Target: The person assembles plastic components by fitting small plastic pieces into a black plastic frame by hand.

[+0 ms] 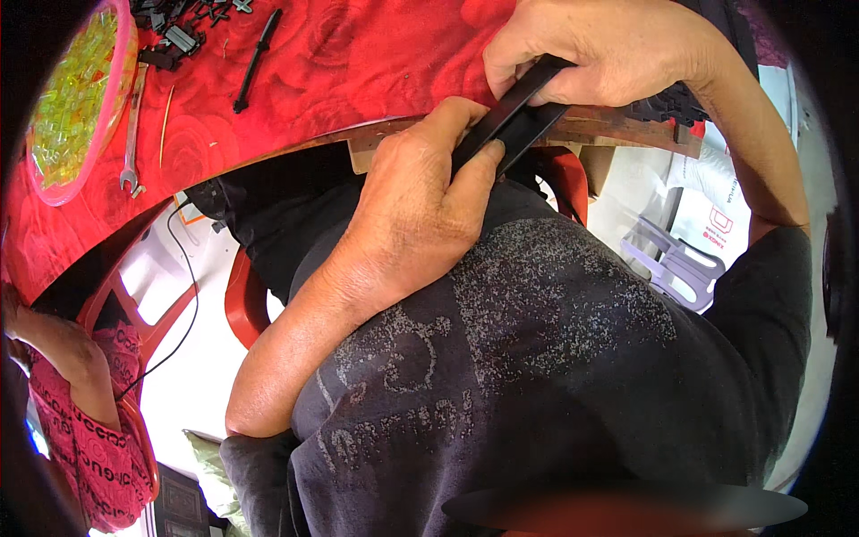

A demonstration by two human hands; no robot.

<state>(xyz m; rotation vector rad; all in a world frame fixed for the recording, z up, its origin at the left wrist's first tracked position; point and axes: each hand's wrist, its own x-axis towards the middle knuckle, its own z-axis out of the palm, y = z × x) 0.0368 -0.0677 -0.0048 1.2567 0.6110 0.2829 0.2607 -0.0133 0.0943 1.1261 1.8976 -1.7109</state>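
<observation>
Red rose-patterned tablecloth (pixel 349 54) covers a table with a curved wooden edge; pale floor (pixel 215 358) shows below. Left hand (pixel 416 197): closed, thumb and fingers pinching the near end of a long black channel-shaped strip (pixel 507 112). Right hand (pixel 613 58): closed, thumb and curled fingers gripping the strip's far end. Strip is held tilted between both hands at the table's near edge, in front of the wearer's dark speckle-printed shirt (pixel 555 313).

On the cloth, left side: pink-rimmed basin (pixel 122 54) of translucent yellow-green pieces (pixel 76 98) (their exact kind too small to tell); just beside it, a metal spanner (pixel 133 134), then a thin wooden stick (pixel 166 125). Farther right, a slim black rod (pixel 257 61); toward the top, a heap of small black parts (pixel 179 34). More dark parts (pixel 667 103) lie near the right forearm.

Room: red plastic chair (pixel 246 300) under the table, lavender plastic frame (pixel 676 259) at right, black cable (pixel 194 295) hanging at left. Co-worker in a red printed top (pixel 98 438) sits at lower left.
</observation>
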